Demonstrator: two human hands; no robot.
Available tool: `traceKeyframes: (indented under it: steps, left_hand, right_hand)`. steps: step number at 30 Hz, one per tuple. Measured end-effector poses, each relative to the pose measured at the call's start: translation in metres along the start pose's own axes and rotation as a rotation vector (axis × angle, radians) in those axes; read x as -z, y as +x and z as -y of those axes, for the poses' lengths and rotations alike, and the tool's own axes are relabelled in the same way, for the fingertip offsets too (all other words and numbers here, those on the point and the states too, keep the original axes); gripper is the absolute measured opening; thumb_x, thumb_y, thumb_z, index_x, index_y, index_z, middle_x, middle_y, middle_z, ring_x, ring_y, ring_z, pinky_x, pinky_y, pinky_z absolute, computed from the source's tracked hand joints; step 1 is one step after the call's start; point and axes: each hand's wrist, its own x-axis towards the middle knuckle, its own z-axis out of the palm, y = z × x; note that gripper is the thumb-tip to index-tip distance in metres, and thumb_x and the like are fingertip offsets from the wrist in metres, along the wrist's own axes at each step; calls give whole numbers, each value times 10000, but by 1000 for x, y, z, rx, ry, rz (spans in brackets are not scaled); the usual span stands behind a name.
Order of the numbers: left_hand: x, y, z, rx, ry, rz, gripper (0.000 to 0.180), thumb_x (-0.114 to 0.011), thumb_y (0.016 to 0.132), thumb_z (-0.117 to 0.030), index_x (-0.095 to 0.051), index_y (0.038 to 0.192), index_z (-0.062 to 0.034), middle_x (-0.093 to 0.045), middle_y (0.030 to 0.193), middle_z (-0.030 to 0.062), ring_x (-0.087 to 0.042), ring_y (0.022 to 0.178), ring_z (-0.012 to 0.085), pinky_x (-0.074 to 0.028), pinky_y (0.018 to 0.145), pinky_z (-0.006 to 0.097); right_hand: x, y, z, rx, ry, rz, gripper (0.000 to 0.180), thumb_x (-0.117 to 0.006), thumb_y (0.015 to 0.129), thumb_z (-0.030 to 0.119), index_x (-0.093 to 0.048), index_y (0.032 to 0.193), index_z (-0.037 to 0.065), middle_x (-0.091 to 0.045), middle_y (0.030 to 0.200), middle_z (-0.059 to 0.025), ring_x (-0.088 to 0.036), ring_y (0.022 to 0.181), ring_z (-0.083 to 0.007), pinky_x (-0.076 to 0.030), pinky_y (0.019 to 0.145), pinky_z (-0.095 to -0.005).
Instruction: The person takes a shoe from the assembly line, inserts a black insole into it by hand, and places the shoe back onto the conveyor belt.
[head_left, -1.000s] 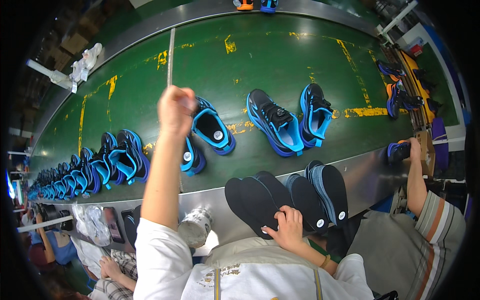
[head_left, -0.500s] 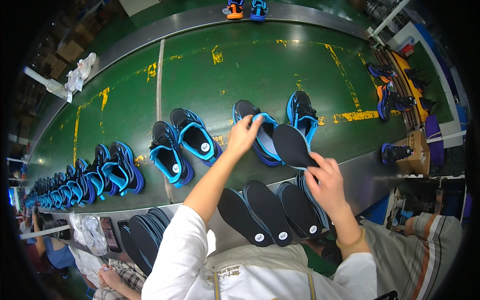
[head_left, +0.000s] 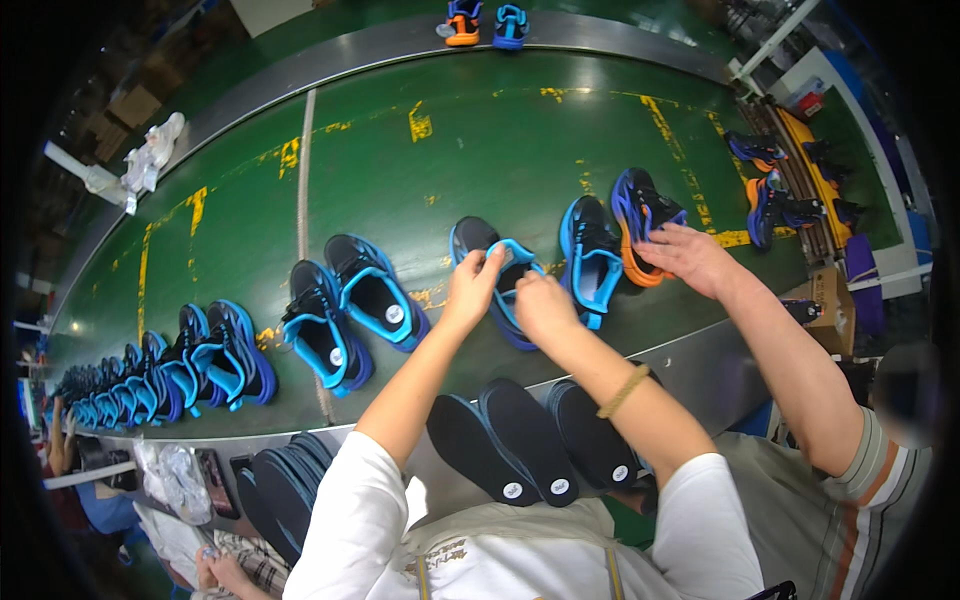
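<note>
My left hand (head_left: 474,290) pinches the collar and tongue of a black and blue sneaker (head_left: 515,331) in front of me. At the same shoe's opening, my right hand (head_left: 546,309) is curled with its fingers down inside; what they hold is hidden. Only a dark interior shows there, and no insole can be made out in that hand. Just to the right stands another blue-lined sneaker (head_left: 593,275), its lining bare. Nearest to me, several black insoles (head_left: 527,425) with round white stickers lie on the metal ledge (head_left: 700,355).
Beyond it, a co-worker's hand (head_left: 690,258) touches a blue sneaker with an orange sole (head_left: 640,215). Left of my hands, a pair of sneakers (head_left: 345,300) holds stickered insoles. A long row of sneakers (head_left: 190,360) runs left along the green belt (head_left: 400,190). More insoles (head_left: 290,475) lie lower left.
My right hand has gone from holding a black insole above the shoes to reaching into the left shoe's opening. A co-worker's arm and the orange-soled sneaker have come in from the right.
</note>
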Motion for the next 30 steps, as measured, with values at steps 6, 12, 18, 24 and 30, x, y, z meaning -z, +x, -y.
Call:
traceKeyframes:
  steps: [6,12,18,24,30]
  left_hand:
    - [4,-5,-5,-53,49,-1,412,-580,814,-332,-535,1035,12,-583,773,123,-542,680,170,-438,623,270]
    - [5,-2,-17,-301,427,-12,366,-563,805,-305,-562,985,13,-568,930,194,-552,860,329,-438,735,362]
    - [16,6,-13,-169,345,100,424,-502,839,-343,-564,982,52,-572,921,234,-551,877,339,-423,773,370]
    - [16,15,5,-144,296,102,450,-496,849,-339,-544,1013,77,-576,935,231,-555,886,320,-419,775,348]
    - [22,16,-3,-13,61,171,439,-522,846,-347,-562,995,64,-585,759,84,-517,705,128,-419,634,261]
  right_hand:
    - [1,-12,4,111,78,-149,177,-530,728,154,-536,821,4,-487,974,-238,-527,856,-357,-464,720,-406]
    - [45,7,-9,103,3,422,253,-625,639,204,-645,778,-6,-594,822,-225,-579,827,-339,-480,736,-390]
    - [7,13,-8,193,79,224,162,-511,686,73,-630,750,-18,-556,867,-237,-568,827,-342,-469,737,-405]
    - [-38,26,-13,212,24,186,192,-484,735,114,-620,817,7,-553,910,-201,-552,868,-322,-460,763,-395]
    - [8,47,10,156,-172,690,350,-462,809,180,-560,1101,15,-418,1236,-227,-440,1113,-325,-352,941,-370]
